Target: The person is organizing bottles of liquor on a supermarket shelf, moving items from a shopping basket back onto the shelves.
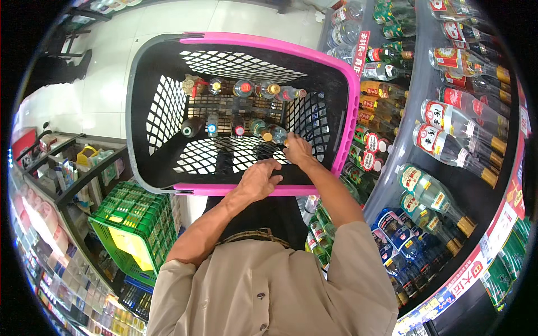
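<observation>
Inside a deep black shopping basket [157, 50] with pink handles, my right hand [299, 149] has its fingers around the top of a clear glass bottle [277, 133]. That bottle stands tilted at the right end of the near row. To its left are a greenish bottle with a gold cap [259, 128], a blue-capped bottle [212, 127] and a dark bottle [192, 127]. My left hand [258, 178] hovers at the near pink handle [210, 189], fingers loosely bent and apart, with nothing visible in it.
The basket's far row has a ribbon-tied jar [191, 85], a red-capped bottle [243, 88] and other bottles. Shelves of glass bottles [454, 122] line my right. A green plastic crate [126, 214] sits to my left. Beyond lies a tiled floor [105, 101]; a person's dark-clothed leg [63, 69] shows there.
</observation>
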`<act>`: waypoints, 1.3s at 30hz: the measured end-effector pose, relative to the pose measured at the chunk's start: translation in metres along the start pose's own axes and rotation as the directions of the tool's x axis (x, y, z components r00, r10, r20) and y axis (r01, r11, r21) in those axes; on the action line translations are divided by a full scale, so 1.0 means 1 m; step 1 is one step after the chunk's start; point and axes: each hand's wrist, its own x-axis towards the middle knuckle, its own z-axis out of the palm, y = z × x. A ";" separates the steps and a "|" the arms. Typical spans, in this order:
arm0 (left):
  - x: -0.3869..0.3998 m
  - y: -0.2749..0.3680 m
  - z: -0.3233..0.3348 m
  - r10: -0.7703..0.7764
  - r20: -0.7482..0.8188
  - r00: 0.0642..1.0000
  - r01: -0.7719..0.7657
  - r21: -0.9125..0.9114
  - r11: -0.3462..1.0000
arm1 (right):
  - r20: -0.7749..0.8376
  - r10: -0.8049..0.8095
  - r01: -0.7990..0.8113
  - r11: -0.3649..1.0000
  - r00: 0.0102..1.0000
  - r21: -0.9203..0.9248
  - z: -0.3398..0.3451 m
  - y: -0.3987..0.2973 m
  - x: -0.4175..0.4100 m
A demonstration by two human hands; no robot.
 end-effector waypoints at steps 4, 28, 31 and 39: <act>-0.002 0.011 -0.011 -0.082 0.088 0.993 0.083 -0.002 0.997 | -0.005 0.032 -0.031 0.996 0.999 0.086 -0.031 -0.011 -0.014; -0.114 -0.087 -0.167 0.511 -0.491 0.706 -0.115 0.633 0.766 | -0.689 -0.252 0.633 0.677 0.679 0.376 0.030 -0.169 -0.117; -0.131 -0.084 -0.162 0.494 -0.585 0.643 0.025 0.661 0.750 | -0.565 -0.104 0.541 0.472 0.818 0.696 0.059 -0.153 -0.095; -0.162 -0.086 -0.135 0.388 -0.702 0.597 0.145 0.570 0.809 | -0.445 -0.187 0.478 0.459 0.876 0.749 0.032 -0.163 -0.108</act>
